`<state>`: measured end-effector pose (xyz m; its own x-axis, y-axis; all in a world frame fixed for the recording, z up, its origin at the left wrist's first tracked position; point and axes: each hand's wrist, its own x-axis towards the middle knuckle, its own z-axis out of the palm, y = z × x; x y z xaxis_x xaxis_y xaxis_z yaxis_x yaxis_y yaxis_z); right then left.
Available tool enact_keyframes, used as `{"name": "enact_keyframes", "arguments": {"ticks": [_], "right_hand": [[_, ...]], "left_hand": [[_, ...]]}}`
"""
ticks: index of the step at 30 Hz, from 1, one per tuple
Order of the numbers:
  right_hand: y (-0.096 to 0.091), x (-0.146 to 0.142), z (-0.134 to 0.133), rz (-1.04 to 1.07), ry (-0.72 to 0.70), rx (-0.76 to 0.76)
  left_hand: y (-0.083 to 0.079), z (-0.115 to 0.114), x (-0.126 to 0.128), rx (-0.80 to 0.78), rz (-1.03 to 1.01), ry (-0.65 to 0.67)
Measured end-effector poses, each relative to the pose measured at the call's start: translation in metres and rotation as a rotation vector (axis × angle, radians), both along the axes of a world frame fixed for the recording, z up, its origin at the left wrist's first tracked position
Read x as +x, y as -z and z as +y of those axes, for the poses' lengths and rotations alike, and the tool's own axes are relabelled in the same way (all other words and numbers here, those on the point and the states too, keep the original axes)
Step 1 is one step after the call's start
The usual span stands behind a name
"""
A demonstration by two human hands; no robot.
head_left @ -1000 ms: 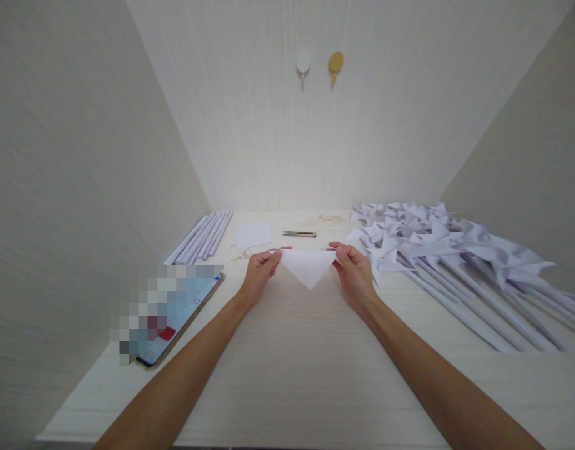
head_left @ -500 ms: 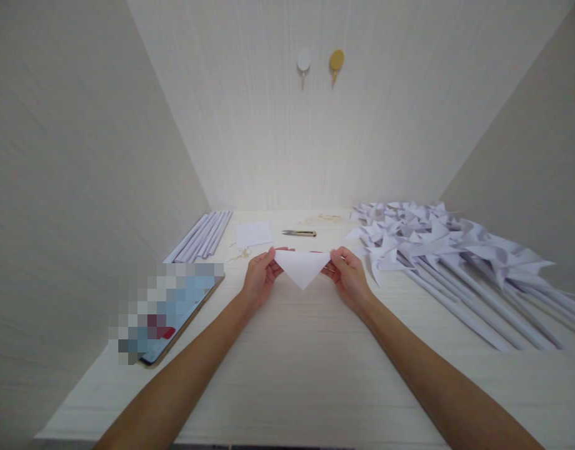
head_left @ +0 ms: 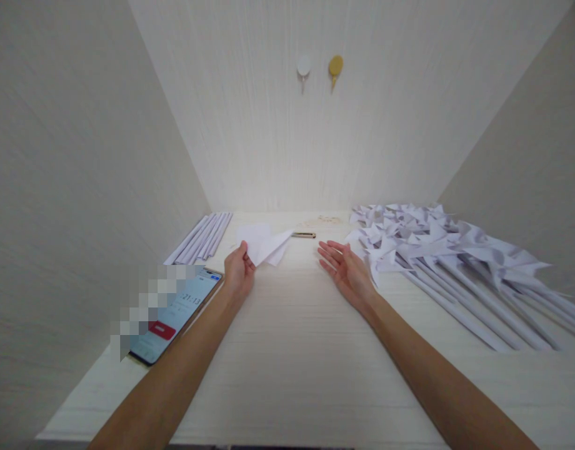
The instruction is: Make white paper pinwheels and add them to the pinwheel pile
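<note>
Pinched in my left hand [head_left: 239, 269] is a creased sheet of white paper [head_left: 274, 247], held by its left corner, its folded halves gaping apart. It overlaps other white paper [head_left: 254, 232] lying behind it and hides one end of the thread snips [head_left: 305, 235]. My right hand [head_left: 346, 269] is empty, palm turned inward with the fingers apart, just left of the paper pinwheels [head_left: 400, 234].
Several rolled paper sticks [head_left: 205, 236] lie at the back left. A phone [head_left: 177, 319], partly pixelated, rests at the left. Pinwheel sticks [head_left: 470, 300] stretch along the right. Two hooks, one white [head_left: 303, 65] and one gold [head_left: 335, 65], are on the back wall.
My right hand has let go of the folded paper triangle. My left hand has moved left with the paper, which has sprung partly open.
</note>
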<state>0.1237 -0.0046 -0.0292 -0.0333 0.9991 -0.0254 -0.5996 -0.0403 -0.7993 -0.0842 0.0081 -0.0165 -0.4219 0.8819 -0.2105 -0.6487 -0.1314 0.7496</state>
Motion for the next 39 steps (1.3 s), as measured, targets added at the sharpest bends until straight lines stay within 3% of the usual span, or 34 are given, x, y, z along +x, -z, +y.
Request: {"name": "enact_keyframes", "arguments": {"ticks": [4, 8, 25, 39], "right_hand": [[0.002, -0.017, -0.011, -0.078, -0.127, 0.077], [0.001, -0.021, -0.016, -0.105, -0.158, 0.095], [0.003, -0.025, -0.017, -0.081, -0.113, 0.124], [0.003, -0.024, -0.014, -0.001, -0.076, 0.014]], "left_hand": [[0.009, -0.016, 0.034, -0.005, 0.154, 0.200], [0.012, -0.026, 0.047, 0.002, 0.242, 0.252], [0.009, -0.030, 0.047, 0.066, 0.228, 0.408], [0.009, -0.027, 0.044, 0.071, 0.138, 0.468]]}}
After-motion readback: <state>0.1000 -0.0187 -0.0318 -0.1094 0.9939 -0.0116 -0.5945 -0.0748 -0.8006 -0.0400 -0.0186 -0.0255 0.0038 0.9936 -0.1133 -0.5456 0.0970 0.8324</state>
